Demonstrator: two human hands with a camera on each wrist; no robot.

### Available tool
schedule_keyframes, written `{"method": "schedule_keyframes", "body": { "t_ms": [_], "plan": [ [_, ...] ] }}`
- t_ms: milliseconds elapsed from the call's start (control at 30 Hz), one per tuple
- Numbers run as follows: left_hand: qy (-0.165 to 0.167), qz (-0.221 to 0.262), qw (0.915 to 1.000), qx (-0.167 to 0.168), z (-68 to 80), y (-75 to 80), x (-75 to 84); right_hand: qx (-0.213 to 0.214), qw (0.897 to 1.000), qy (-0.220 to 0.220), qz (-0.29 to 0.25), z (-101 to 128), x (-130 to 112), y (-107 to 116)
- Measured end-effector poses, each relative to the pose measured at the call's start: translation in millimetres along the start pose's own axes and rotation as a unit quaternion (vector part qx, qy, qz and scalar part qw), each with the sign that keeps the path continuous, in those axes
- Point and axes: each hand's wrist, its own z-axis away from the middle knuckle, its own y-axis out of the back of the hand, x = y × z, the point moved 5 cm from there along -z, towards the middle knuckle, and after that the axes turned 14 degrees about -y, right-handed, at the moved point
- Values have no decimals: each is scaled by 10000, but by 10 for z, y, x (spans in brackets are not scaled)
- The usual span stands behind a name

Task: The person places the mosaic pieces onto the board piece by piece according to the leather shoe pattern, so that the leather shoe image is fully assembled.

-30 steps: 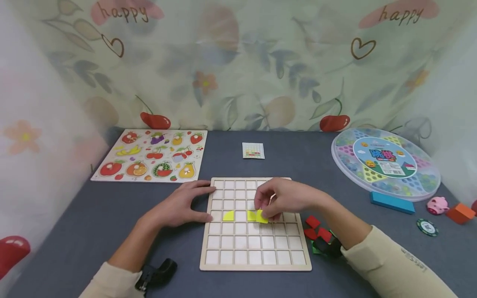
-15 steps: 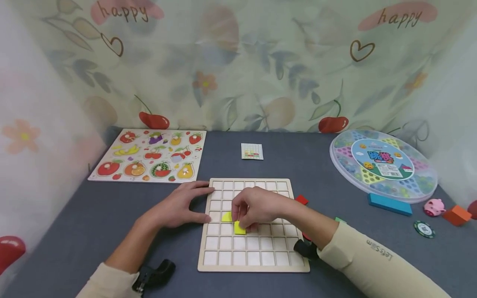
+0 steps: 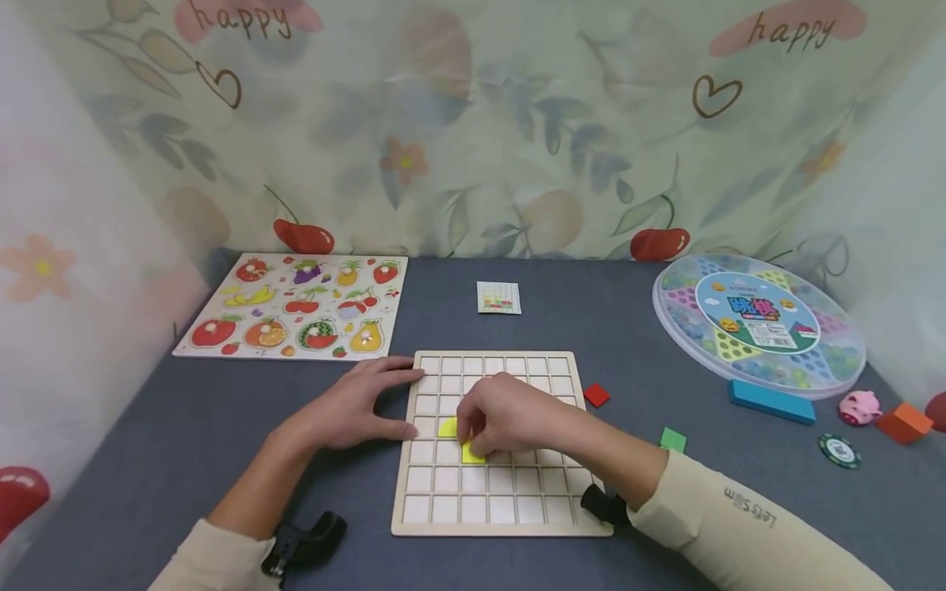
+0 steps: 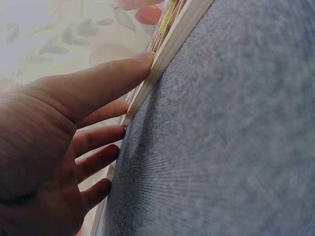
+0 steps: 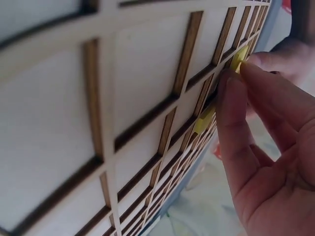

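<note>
Yellow tile going into the grid board

The left hand (image 3: pixel 347 410) lies flat, fingers straight, bracing the board (image 3: pixel 502 492) edge so it stays put; the right hand (image 3: pixel 510 419) pinches a yellow tile (image 3: pixel 473 453) over a mid-board cell, beside another tile (image 3: pixel 447 427).

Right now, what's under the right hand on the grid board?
Under the right hand, a yellow tile shows at its fingertips on the wooden grid board; a second yellow piece lies beside it. The cells beneath the palm are covered, so any further pieces there cannot be seen.
</note>
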Motion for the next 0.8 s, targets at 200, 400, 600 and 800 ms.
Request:
{"method": "schedule_keyframes", "body": {
  "t_ms": [200, 400, 600, 800],
  "plan": [
    [-46, -37, 10000, -13, -10, 7, 10, 37, 10000, -13, 48, 28, 46, 21],
    [-13, -54, 10000, -19, 3, 0, 2, -123, 9992, -87, -362, 116, 94, 109],
    [-29, -36, 10000, 21, 7, -3, 11, -133, 9987, 85, -489, 288, 171, 286],
    [-21, -30, 10000, 38, 7, 2, 20, -244, 9976, 110, -631, 499, 347, 446]
  ]
}}
